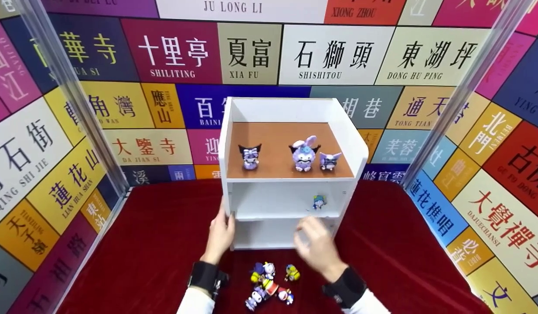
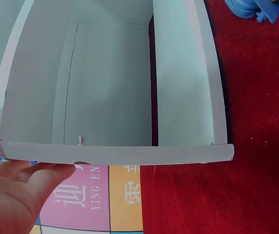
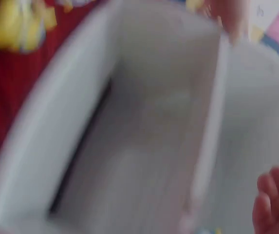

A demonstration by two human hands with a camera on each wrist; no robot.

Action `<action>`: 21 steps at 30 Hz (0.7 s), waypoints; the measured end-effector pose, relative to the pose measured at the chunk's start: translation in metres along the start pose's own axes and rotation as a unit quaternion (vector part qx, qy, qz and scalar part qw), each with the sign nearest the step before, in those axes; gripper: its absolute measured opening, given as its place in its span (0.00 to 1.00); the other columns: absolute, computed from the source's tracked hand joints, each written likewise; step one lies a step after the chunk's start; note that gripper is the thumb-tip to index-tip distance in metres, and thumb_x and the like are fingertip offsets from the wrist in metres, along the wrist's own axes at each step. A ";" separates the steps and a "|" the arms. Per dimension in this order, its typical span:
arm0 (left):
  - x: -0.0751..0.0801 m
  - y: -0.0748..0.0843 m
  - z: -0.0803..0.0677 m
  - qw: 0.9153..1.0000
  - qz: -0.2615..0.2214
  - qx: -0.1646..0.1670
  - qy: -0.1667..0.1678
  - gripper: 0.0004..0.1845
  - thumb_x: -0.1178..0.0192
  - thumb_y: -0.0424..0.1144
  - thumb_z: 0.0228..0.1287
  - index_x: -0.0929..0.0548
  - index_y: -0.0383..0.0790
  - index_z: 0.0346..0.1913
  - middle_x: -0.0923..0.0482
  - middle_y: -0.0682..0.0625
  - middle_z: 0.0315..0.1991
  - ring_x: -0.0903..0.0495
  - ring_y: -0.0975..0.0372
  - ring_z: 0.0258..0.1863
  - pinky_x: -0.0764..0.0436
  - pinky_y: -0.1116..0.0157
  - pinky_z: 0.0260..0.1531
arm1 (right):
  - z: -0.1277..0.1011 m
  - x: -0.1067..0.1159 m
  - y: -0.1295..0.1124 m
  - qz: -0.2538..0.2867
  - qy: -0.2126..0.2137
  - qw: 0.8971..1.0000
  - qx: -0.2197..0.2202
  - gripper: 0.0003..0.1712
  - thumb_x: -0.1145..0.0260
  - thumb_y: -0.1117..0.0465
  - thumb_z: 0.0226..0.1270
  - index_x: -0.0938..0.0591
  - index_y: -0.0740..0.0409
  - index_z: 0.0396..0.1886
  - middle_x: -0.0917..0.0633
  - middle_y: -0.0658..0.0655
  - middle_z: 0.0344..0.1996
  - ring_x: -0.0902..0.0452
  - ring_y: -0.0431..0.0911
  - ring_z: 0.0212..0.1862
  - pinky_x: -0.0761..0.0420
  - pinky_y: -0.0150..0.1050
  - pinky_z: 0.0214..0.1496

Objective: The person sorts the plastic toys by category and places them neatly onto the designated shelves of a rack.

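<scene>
A white shelf unit [image 1: 227, 148] stands on the red cloth, with a brown top board [image 1: 277, 139]. At its left side panel my left hand [image 1: 221, 231] grips the edge; in the left wrist view fingers lie along the panel's outer face and one fingertip shows inside it. My right hand [image 1: 317, 244], blurred, is in front of the lower compartment with loosely bent fingers and nothing in them. A small blue-green figurine [image 1: 319, 202] stands on the middle shelf, above the right hand. On the top board are a black-eared figurine [image 1: 250, 157], a bunny-eared purple figurine [image 1: 303, 155] and a smaller purple figurine [image 1: 329, 161].
Several small figurines lie on the red cloth [image 1: 155, 244] before the shelf unit, among them a yellow one [image 1: 292, 272], a purple-and-white one [image 1: 255, 298] and a red-and-blue one [image 1: 285, 295]. Printed panels [image 1: 177, 52] wall the back and sides, with clear posts [image 1: 461, 87] at the corners.
</scene>
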State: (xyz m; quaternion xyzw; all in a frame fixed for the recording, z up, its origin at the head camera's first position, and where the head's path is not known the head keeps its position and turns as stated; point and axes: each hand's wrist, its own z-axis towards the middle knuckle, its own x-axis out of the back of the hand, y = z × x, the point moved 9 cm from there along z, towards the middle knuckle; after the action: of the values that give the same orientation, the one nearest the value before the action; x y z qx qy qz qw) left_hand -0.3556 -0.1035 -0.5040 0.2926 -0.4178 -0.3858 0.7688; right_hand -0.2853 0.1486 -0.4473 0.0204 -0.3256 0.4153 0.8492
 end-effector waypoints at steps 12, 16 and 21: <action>0.002 -0.002 -0.001 1.000 -0.012 -0.009 0.002 0.33 0.48 0.33 0.68 0.43 0.45 0.74 0.26 0.32 0.59 0.19 0.52 0.32 0.19 0.58 0.30 | -0.088 -0.131 -0.028 -0.018 -0.404 0.914 0.018 0.29 0.47 0.46 0.71 0.34 0.45 0.70 0.31 0.57 0.68 0.34 0.57 0.66 0.29 0.62 0.59; -0.001 -0.003 -0.001 1.000 -0.017 -0.009 -0.007 0.33 0.48 0.32 0.68 0.44 0.44 0.74 0.21 0.30 0.49 0.23 0.56 0.23 0.21 0.62 0.24 | -0.104 -0.148 -0.015 -0.033 -0.460 0.887 -0.021 0.29 0.54 0.41 0.73 0.35 0.41 0.71 0.32 0.57 0.69 0.36 0.60 0.67 0.31 0.64 0.60; -0.001 0.001 0.002 1.000 -0.011 -0.013 -0.004 0.32 0.48 0.32 0.67 0.42 0.41 0.73 0.22 0.30 0.52 0.20 0.53 0.28 0.20 0.59 0.27 | -0.100 -0.150 -0.013 -0.039 -0.453 0.890 -0.007 0.27 0.49 0.41 0.71 0.26 0.47 0.63 0.23 0.54 0.60 0.29 0.54 0.60 0.27 0.56 0.58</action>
State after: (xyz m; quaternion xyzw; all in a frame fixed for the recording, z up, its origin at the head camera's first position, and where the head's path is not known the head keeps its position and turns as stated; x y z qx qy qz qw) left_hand -0.3569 -0.1021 -0.5028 0.2856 -0.4128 -0.4007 0.7665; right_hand -0.2889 0.0664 -0.6082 0.2128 -0.6773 0.3254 0.6246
